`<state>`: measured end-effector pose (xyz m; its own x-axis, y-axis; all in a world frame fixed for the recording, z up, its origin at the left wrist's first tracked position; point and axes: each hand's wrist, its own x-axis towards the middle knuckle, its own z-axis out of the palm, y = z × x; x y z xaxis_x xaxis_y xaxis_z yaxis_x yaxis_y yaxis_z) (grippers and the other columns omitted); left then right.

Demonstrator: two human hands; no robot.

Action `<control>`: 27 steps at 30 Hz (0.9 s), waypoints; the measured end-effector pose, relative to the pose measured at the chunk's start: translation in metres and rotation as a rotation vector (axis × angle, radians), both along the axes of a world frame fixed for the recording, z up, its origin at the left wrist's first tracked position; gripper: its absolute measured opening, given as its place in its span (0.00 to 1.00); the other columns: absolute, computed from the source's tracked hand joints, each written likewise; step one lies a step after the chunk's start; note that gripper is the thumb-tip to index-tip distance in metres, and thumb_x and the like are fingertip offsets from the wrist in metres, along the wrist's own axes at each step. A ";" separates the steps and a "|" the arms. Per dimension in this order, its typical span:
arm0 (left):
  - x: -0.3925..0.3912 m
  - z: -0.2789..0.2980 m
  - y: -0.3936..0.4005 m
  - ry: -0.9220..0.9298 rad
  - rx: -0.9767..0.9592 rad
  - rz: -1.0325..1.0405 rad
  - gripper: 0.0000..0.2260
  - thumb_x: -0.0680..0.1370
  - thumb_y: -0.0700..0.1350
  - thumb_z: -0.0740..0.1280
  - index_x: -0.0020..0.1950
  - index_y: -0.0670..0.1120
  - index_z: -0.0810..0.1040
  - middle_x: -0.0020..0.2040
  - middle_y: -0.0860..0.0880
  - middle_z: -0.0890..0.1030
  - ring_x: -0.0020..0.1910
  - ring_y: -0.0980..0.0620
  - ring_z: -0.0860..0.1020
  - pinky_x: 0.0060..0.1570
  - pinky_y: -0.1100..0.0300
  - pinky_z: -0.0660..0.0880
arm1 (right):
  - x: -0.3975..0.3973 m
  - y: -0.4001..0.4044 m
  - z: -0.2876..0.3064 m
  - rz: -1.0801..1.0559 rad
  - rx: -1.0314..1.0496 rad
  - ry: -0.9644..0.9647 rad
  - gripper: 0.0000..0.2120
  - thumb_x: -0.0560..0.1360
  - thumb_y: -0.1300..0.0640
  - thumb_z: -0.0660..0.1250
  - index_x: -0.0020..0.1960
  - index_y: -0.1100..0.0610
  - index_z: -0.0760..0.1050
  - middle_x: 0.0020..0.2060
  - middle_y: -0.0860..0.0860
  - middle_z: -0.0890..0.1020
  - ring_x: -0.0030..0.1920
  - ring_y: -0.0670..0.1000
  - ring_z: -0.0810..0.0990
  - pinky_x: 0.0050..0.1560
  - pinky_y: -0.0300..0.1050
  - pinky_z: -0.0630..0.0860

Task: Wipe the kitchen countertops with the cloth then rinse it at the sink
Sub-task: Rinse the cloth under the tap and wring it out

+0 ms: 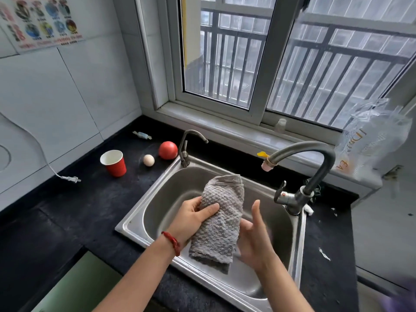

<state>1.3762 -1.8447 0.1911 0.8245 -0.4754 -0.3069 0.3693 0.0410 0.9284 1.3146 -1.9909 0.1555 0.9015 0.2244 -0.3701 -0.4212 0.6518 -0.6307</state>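
Note:
A grey waffle-weave cloth (221,218) hangs folded over the steel sink (144,207). My left hand (191,218) grips the cloth's left edge, thumb across its front. Just right of the cloth my right hand (253,238) is blurred, its fingers fairly straight, the thumb up and the palm toward the cloth; whether it touches is unclear. The large dark faucet (315,158) arches over the sink's right side, its pink nozzle above and right of the cloth. No water runs from it. The black countertop (74,210) surrounds the sink.
On the counter left of the sink stand a red paper cup (113,163), an egg (148,160), a red tomato (168,150), a wrapped candy (141,135) and a white plug (69,178). A small tap (188,145) is at the sink's back-left corner. A plastic bag (369,136) is on the sill.

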 end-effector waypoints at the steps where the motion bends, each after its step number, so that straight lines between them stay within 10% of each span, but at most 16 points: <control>1: -0.001 -0.002 0.000 0.017 0.023 0.022 0.03 0.74 0.40 0.68 0.46 0.44 0.79 0.41 0.49 0.85 0.38 0.54 0.83 0.36 0.64 0.78 | -0.001 0.005 0.002 0.019 -0.112 -0.004 0.41 0.59 0.31 0.69 0.61 0.60 0.76 0.56 0.59 0.81 0.57 0.59 0.80 0.53 0.52 0.78; 5: -0.002 -0.005 0.005 0.010 0.046 0.094 0.03 0.75 0.40 0.67 0.47 0.45 0.78 0.45 0.45 0.83 0.42 0.51 0.81 0.40 0.62 0.78 | 0.006 0.008 0.014 -0.102 -0.406 -0.003 0.19 0.65 0.55 0.73 0.53 0.62 0.77 0.47 0.58 0.84 0.49 0.58 0.82 0.55 0.54 0.77; 8: -0.001 -0.006 0.010 -0.037 0.088 0.136 0.12 0.74 0.36 0.67 0.51 0.51 0.73 0.41 0.46 0.82 0.39 0.53 0.80 0.39 0.65 0.78 | 0.007 0.009 0.016 -0.227 -0.620 -0.017 0.21 0.69 0.61 0.72 0.60 0.60 0.71 0.44 0.56 0.84 0.44 0.53 0.84 0.44 0.44 0.79; 12: 0.000 -0.010 0.018 -0.136 0.108 0.110 0.20 0.74 0.35 0.67 0.57 0.58 0.70 0.39 0.43 0.81 0.38 0.51 0.80 0.38 0.65 0.78 | 0.002 0.012 0.014 -0.324 -0.746 -0.126 0.37 0.70 0.64 0.70 0.64 0.35 0.54 0.32 0.51 0.84 0.33 0.46 0.83 0.32 0.34 0.77; 17: -0.001 -0.010 0.025 -0.294 0.320 -0.076 0.26 0.66 0.35 0.74 0.63 0.48 0.74 0.52 0.49 0.80 0.51 0.53 0.79 0.53 0.61 0.78 | -0.003 0.010 0.022 -0.087 -0.930 -0.249 0.26 0.62 0.61 0.77 0.57 0.46 0.74 0.50 0.49 0.80 0.52 0.51 0.80 0.51 0.42 0.79; 21: -0.013 -0.012 0.021 -0.621 0.692 -0.039 0.29 0.65 0.40 0.75 0.65 0.49 0.74 0.56 0.50 0.81 0.56 0.53 0.79 0.58 0.63 0.73 | -0.004 0.014 0.023 -0.011 -1.313 -0.295 0.31 0.63 0.63 0.75 0.64 0.54 0.71 0.51 0.47 0.77 0.52 0.46 0.76 0.47 0.23 0.68; 27: -0.024 -0.028 0.028 -0.737 0.788 0.097 0.14 0.62 0.48 0.72 0.47 0.52 0.82 0.44 0.58 0.69 0.47 0.55 0.75 0.52 0.65 0.73 | -0.010 0.016 0.010 -0.062 -1.646 -0.399 0.14 0.61 0.50 0.68 0.47 0.47 0.77 0.46 0.49 0.72 0.48 0.50 0.73 0.47 0.43 0.68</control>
